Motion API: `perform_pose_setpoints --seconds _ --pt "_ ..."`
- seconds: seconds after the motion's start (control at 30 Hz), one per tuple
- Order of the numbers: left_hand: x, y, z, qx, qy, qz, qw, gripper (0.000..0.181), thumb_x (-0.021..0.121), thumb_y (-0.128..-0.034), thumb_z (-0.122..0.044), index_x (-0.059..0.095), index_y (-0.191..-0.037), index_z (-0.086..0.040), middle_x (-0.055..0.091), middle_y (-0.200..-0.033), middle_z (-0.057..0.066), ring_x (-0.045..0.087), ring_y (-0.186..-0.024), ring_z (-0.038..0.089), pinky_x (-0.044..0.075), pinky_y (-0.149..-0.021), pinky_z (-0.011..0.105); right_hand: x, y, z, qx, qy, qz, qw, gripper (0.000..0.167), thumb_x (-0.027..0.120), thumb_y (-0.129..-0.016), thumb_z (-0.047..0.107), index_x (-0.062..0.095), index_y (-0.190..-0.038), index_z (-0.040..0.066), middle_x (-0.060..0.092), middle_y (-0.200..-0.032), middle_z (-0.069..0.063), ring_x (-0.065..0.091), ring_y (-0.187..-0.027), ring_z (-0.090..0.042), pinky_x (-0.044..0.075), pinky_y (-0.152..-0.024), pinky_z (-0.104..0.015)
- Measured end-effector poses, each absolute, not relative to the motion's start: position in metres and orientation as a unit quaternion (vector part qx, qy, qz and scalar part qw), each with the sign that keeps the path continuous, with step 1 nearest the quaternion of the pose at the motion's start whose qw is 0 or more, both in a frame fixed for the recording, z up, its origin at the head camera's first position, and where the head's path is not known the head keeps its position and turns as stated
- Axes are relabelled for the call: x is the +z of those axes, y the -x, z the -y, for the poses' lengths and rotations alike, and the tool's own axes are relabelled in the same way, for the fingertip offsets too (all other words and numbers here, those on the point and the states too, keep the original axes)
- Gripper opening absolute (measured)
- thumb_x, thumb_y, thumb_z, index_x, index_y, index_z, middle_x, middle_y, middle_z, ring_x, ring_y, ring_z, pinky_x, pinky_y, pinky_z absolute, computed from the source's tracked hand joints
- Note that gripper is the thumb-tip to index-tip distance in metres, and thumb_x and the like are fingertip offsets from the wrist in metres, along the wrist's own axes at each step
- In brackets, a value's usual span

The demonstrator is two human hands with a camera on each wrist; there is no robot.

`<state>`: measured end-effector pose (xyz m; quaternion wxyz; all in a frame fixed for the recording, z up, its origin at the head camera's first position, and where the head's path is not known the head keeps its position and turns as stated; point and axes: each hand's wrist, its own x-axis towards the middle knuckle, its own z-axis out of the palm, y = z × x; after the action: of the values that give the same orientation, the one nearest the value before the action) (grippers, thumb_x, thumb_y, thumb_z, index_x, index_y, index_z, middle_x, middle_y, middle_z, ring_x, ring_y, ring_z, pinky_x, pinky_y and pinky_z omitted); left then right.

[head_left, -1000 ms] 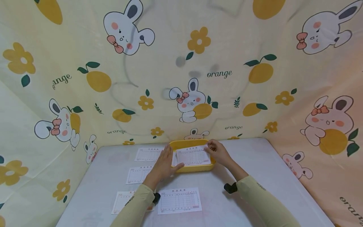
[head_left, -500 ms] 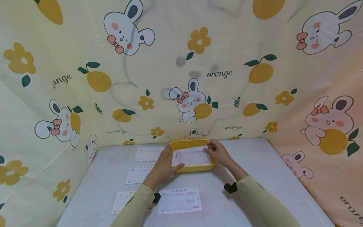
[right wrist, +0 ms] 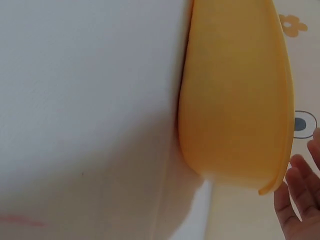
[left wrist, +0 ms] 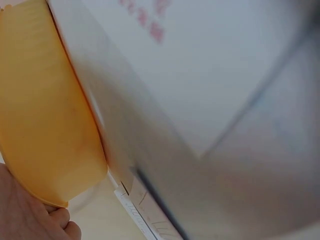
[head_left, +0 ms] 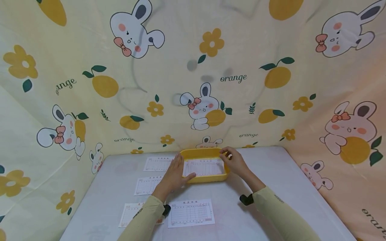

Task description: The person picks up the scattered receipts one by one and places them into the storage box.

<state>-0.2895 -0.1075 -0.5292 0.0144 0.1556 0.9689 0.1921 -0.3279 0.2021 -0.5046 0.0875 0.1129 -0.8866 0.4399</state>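
The printed slip (head_left: 205, 167) lies face up inside the yellow tray (head_left: 208, 179); apparently thin paper, it should handle as light, flexible and easily creased, and is best taken by an edge or corner. The left hand (head_left: 174, 174) grips the tray's left end, thumb at the near rim; the right hand (head_left: 235, 163) is at the far right corner, fingers apart, nothing visible between them. Count: one tray, four loose slips (head_left: 191, 214) on the counter (head_left: 238, 221); layers inside the tray, indeterminable.

Centre, yellow tray (head_left: 205, 179); lower left, white slips (head_left: 144, 187), their grid print perhaps reddish; above, cream rabbit-patterned cloth (head_left: 181, 43).
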Motion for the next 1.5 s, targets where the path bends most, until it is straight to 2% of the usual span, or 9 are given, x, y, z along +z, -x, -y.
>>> perform_pose_setpoints --seconds 0.1,0.2,0.33,0.43,0.73,0.87,1.0,1.13,1.5 --pt "-0.529 0.289 0.108 0.187 -0.158 -0.969 0.014 0.114 0.052 -0.0992 -0.078 0.011 -0.17 0.001 -0.002 -0.18 0.015 0.001 -0.167 0.031 0.008 -0.135 0.046 -0.505 0.326 -0.203 0.434 -0.129 0.885 0.103 0.02 0.071 -0.105 0.014 0.069 -0.123 0.006 0.068 -0.123 -0.012 0.062 -0.108 -0.029 0.057 -0.088 -0.04" --pt "-0.528 0.289 0.108 0.181 -0.159 -0.97 0.015 0.114 0.05 -0.0993 -0.079 0.01 -0.17 0.001 -0.002 -0.181 0.015 0.0 -0.167 0.031 0.007 -0.135 0.045 -0.508 0.326 -0.204 0.431 -0.14 0.886 0.098 0.026 0.07 -0.106 0.015 0.066 -0.13 0.005 0.067 -0.131 -0.014 0.061 -0.119 -0.034 0.056 -0.1 -0.051" --pt "-0.528 0.289 0.107 0.187 -0.158 -0.97 0.015 0.112 0.055 -0.1002 -0.075 0.011 -0.17 0.001 -0.001 -0.181 0.016 0.001 -0.167 0.032 0.009 -0.135 0.048 -0.512 0.325 -0.202 0.402 -0.134 0.904 0.064 0.038 0.069 -0.107 0.023 0.061 -0.142 0.009 0.06 -0.149 -0.014 0.052 -0.141 -0.038 0.044 -0.119 -0.06" --pt "-0.528 0.289 0.107 0.19 -0.156 -0.969 0.015 0.111 0.056 -0.1004 -0.074 0.011 -0.17 0.001 -0.001 -0.181 0.016 0.0 -0.167 0.031 0.009 -0.135 0.048 -0.512 0.323 -0.199 0.378 -0.134 0.915 0.046 0.048 0.068 -0.108 0.027 0.055 -0.151 0.011 0.052 -0.159 -0.015 0.043 -0.151 -0.04 0.033 -0.126 -0.063" --pt "-0.529 0.29 0.107 0.186 -0.16 -0.969 0.013 0.111 0.055 -0.101 -0.074 0.012 -0.17 0.002 -0.001 -0.18 0.017 0.001 -0.167 0.032 0.009 -0.135 0.048 -0.516 0.323 -0.194 0.307 -0.164 0.937 0.034 0.074 0.071 -0.105 0.039 0.039 -0.165 0.01 0.033 -0.174 -0.016 0.031 -0.159 -0.043 0.026 -0.128 -0.064" --pt "-0.529 0.29 0.107 0.18 -0.16 -0.97 0.014 0.113 0.051 -0.1001 -0.077 0.011 -0.17 0.002 -0.002 -0.18 0.017 0.0 -0.167 0.032 0.009 -0.135 0.047 -0.519 0.324 -0.194 0.281 -0.163 0.945 0.026 0.088 0.069 -0.102 0.055 0.032 -0.169 0.012 0.026 -0.176 -0.016 0.025 -0.161 -0.044 0.024 -0.127 -0.067" --pt "-0.53 0.29 0.107 0.18 -0.16 -0.97 0.014 0.114 0.052 -0.0997 -0.078 0.011 -0.17 0.002 -0.001 -0.18 0.017 0.001 -0.167 0.032 0.009 -0.135 0.048 -0.516 0.32 -0.192 0.254 -0.174 0.951 0.025 0.1 0.065 -0.098 0.068 0.027 -0.171 0.011 0.022 -0.178 -0.015 0.02 -0.163 -0.043 0.02 -0.13 -0.065" --pt "-0.53 0.29 0.107 0.184 -0.16 -0.97 0.013 0.113 0.053 -0.0999 -0.077 0.011 -0.17 0.002 -0.001 -0.18 0.017 0.001 -0.167 0.032 0.009 -0.135 0.048 -0.515 0.319 -0.19 0.232 -0.192 0.953 0.037 0.106 0.063 -0.096 0.072 0.026 -0.17 0.005 0.021 -0.178 -0.017 0.02 -0.163 -0.043 0.018 -0.131 -0.061" --pt "-0.53 0.29 0.108 0.188 -0.162 -0.969 0.012 0.111 0.055 -0.101 -0.073 0.011 -0.17 0.002 0.0 -0.18 0.018 0.002 -0.167 0.033 0.009 -0.135 0.049 -0.53 0.323 -0.189 0.177 -0.175 0.968 0.035 0.118 0.051 -0.095 0.083 0.017 -0.17 -0.001 0.012 -0.179 -0.021 0.015 -0.164 -0.042 0.018 -0.132 -0.058"
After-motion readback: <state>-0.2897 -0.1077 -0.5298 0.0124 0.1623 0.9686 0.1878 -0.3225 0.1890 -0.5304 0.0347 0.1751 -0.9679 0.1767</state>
